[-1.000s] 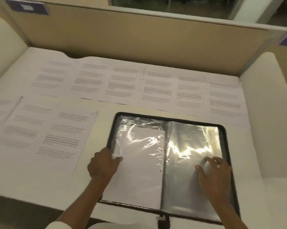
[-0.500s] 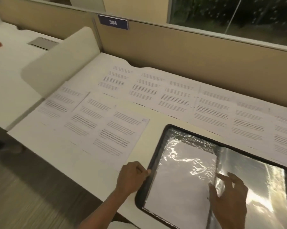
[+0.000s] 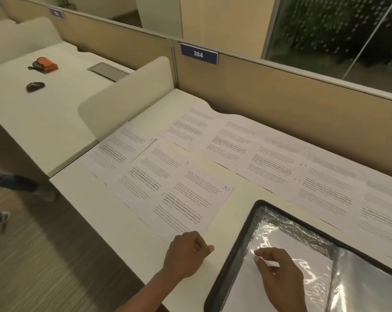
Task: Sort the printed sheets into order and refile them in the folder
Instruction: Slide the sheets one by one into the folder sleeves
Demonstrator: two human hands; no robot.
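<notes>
Open folder [image 3: 235, 255] lies at the near right corner of the desk [image 3: 113, 212], with its black rim partly out of view to the right. Its left plastic sleeve [image 3: 278, 221] holds a white sheet [image 3: 294, 246]. The view has swung left since half a second ago, so the neighbouring desk now shows an orange pouch [image 3: 45, 64] and a dark mouse [image 3: 35, 86]. Left hand [image 3: 187, 253] has left the folder's left rim and now sits on the desk at the near corner of the sheet marked 10 [image 3: 190, 199]. Its fingers are curled in and the thumb lies along the forefinger; cannot tell whether paper is caught between them. Right hand [image 3: 280, 273] has shifted from the spine onto the left sleeve, with fingers spread, slightly bent and apart, tips on the plastic, gripping nothing. Sheet 10 overlaps the sheet marked 3 [image 3: 161, 167] toward the left edge, and one more sheet [image 3: 113, 149] lies beyond that. A row of printed sheets [image 3: 269, 163] runs along the far edge beside the partition, unchanged. The partition label reads 384 [image 3: 198, 54].
</notes>
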